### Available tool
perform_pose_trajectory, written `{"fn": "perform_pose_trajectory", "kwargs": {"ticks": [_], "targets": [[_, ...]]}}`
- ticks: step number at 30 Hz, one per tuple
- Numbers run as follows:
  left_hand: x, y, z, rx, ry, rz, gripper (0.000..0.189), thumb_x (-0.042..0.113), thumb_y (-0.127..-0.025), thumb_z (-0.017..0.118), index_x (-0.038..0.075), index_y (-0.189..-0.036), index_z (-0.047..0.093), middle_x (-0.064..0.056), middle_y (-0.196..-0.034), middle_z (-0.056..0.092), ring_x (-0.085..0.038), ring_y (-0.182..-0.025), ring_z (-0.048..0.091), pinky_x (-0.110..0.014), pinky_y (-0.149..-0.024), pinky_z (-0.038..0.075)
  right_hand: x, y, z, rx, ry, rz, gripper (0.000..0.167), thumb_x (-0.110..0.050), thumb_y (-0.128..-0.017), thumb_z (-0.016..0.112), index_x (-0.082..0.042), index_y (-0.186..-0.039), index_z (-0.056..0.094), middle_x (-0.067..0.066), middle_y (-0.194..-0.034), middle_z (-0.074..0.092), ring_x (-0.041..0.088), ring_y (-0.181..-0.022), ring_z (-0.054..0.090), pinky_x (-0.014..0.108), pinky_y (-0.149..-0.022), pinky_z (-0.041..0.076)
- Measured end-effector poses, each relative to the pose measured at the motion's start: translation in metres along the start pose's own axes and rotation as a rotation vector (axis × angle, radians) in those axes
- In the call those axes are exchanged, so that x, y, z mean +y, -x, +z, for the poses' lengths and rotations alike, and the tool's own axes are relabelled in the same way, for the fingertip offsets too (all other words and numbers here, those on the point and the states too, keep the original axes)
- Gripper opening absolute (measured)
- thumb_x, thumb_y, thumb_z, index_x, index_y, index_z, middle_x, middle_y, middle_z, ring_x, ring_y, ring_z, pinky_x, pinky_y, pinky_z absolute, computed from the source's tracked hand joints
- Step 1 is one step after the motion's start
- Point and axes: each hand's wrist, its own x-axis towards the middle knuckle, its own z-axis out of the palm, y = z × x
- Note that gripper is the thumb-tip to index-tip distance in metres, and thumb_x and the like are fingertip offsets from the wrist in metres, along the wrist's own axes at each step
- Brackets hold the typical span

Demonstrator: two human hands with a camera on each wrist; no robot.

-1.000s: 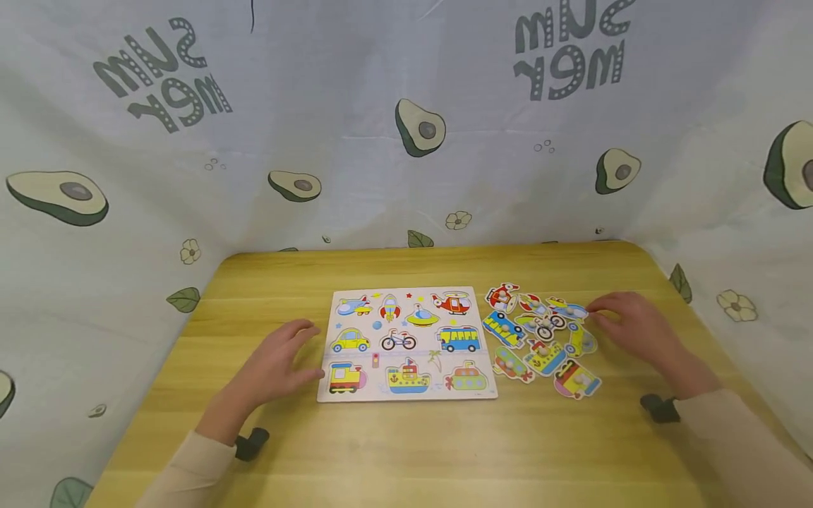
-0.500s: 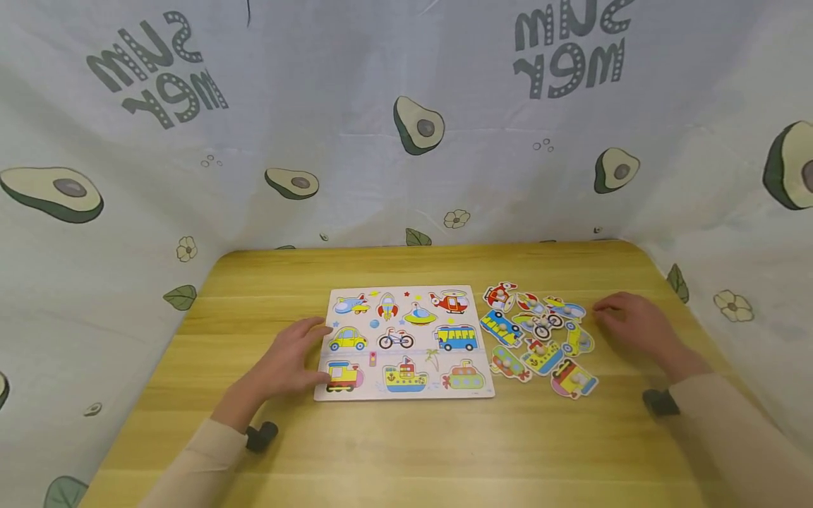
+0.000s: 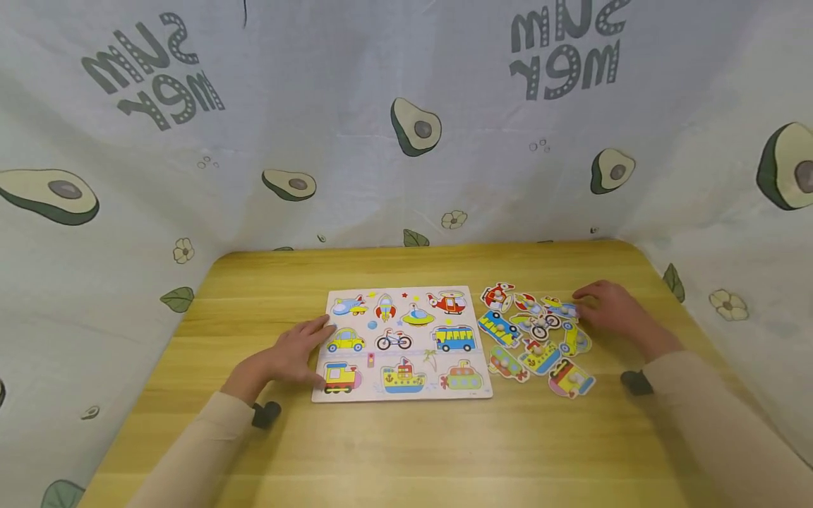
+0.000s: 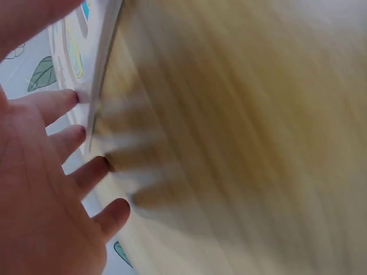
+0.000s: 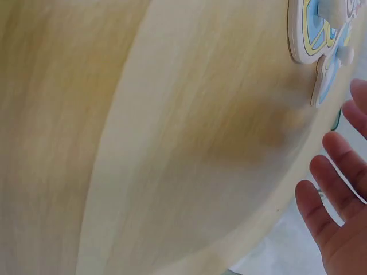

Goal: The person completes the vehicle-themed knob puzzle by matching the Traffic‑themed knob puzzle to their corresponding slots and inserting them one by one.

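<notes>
The left hand point(image 3: 288, 358) lies at the left edge of a white wooden puzzle board point(image 3: 406, 409), thumb and fingers spread along it. In the left wrist view, fingertips point(image 4: 69, 97) reach the board's side point(image 4: 103, 69). The board carries pictures of vehicles. Right of it lies a loose pile of knobbed puzzle pieces. The right hand point(image 3: 612, 310) is at the pile's far right, fingertips over the airplane piece point(image 3: 559, 307). In the right wrist view its fingers point(image 5: 335, 186) are loosely bent, apart from the airplane piece point(image 5: 325, 80) and the car piece point(image 5: 312, 34).
Nearby in the pile are a helicopter piece point(image 3: 497, 297), a bus piece point(image 3: 499, 329), a bicycle piece point(image 3: 545, 326), a ship piece point(image 3: 540, 356), a submarine piece point(image 3: 508, 363) and a train piece point(image 3: 570, 379). A patterned cloth point(image 3: 356, 169) surrounds the wooden table point(image 3: 406, 458).
The left hand has moved right to the board's edge. The right hand drew back from the airplane piece, then came in over it again. The view has shifted slightly.
</notes>
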Motion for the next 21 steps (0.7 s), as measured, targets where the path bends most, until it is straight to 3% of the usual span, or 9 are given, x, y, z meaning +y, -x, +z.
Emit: {"fn": "perform_pose_trajectory", "kwargs": {"ticks": [10, 21], "targets": [[-0.0009, 0.0038, -0.0024, -0.057, 0.010, -0.005, 0.101, 0.036, -0.074, 0.081, 0.010, -0.157, 0.029, -0.016, -0.167, 0.015, -0.047, -0.150, 0.017, -0.075, -0.112, 0.018, -0.0045, -0.0084, 0.0080, -0.027, -0.050, -0.079, 0.029, -0.007, -0.089, 0.062, 0.002, -0.115, 0.069, 0.034, -0.122, 0.060, 0.053, -0.115, 0.053, 0.068, -0.097, 0.042], [0.0057, -0.0007, -0.0022, -0.085, 0.020, -0.003, 0.100, 0.034, -0.076, 0.080, 0.013, -0.158, 0.026, -0.013, -0.168, 0.009, -0.046, -0.151, 0.013, -0.076, -0.112, 0.015, -0.0027, -0.0036, 0.0103, -0.032, -0.070, -0.060, 0.023, -0.006, -0.091, 0.063, -0.001, -0.111, 0.072, 0.033, -0.120, 0.061, 0.053, -0.113, 0.054, 0.067, -0.096, 0.043]]}}
